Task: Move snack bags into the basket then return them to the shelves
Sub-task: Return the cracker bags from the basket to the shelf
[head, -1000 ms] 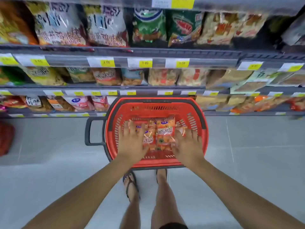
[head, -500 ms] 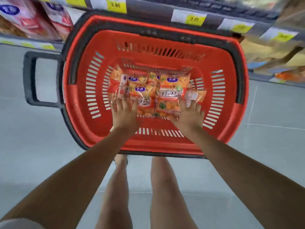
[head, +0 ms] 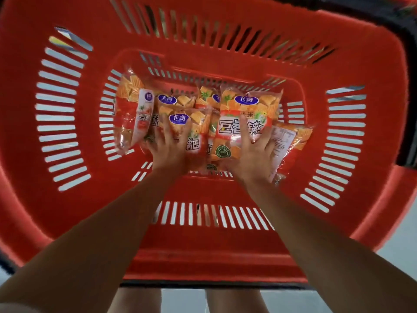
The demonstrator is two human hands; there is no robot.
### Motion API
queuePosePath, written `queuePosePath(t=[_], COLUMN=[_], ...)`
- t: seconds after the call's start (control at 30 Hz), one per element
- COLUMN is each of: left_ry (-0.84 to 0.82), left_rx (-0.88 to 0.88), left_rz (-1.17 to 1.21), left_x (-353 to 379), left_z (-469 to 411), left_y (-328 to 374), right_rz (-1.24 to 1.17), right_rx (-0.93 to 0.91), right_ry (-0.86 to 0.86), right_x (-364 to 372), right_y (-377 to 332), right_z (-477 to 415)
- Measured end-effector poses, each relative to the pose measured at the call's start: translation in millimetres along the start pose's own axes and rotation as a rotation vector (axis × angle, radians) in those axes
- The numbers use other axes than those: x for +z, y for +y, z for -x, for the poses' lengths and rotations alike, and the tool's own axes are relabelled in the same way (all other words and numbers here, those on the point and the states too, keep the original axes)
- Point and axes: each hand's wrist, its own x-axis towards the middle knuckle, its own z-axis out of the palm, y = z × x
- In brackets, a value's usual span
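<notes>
A red plastic basket (head: 67,199) with slotted walls fills almost the whole view. On its floor lie several orange snack bags (head: 248,105) with blue oval logos, overlapping one another. My left hand (head: 169,147) lies with spread fingers on the bags at the middle left. My right hand (head: 252,152) lies with spread fingers on the large bag at the middle right. A bag turned label-side up (head: 284,143) sits beside my right hand. Whether any finger curls under a bag is hidden.
The basket's black rim (head: 406,109) shows at the right edge. Grey floor tiles (head: 401,256) appear at the lower right, and my legs (head: 234,301) stand just behind the basket's near wall. The shelves are out of view.
The view has dropped much closer to the basket and the shelves have left the frame. Both hands have reached deeper and now lie on the bags.
</notes>
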Motion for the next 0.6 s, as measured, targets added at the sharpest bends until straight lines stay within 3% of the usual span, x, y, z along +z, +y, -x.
queuePosePath(t=[0.17,0.33,0.6], left_ry=[0.061,0.116,0.149], left_rx=[0.037,0.083,0.073], left_rz=[0.157,0.116,0.126], left_x=[8.5,-9.1,-103.7], left_z=[-10.9,2.4,79.5], left_y=[-3.7,0.2,9.0], right_rz=[-0.066,-0.071,-0.131], right_rx=[-0.048,-0.107,-0.168], right_ry=[0.094,0.127,0.187], right_x=[1.9,-9.1,-75.5], right_y=[-4.0,-1.0,-11.4], right_z=[-6.9,-1.8,54.7])
